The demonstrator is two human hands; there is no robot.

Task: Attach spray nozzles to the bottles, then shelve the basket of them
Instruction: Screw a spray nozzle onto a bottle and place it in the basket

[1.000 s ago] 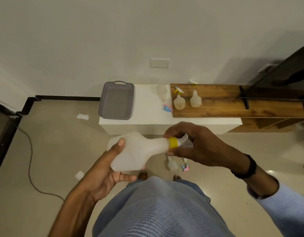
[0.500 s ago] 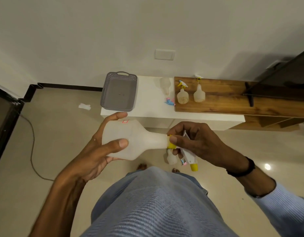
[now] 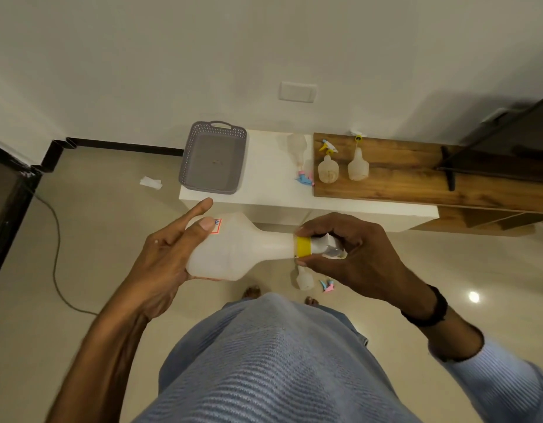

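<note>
Bottle lies sideways, left hand gripping its base, right hand fingers curled round the nozzle at its neck.

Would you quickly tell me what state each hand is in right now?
Left hand: holds the bottle by its body, forefinger held straight.
Right hand: grips the nozzle at the bottle's neck.

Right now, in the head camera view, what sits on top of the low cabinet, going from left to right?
Grey basket → clear bottle lying down, pink-and-blue nozzle at its neck → upright bottle with a yellow-and-blue nozzle → upright bottle with a yellow-tipped nozzle → dark stand foot.
</note>
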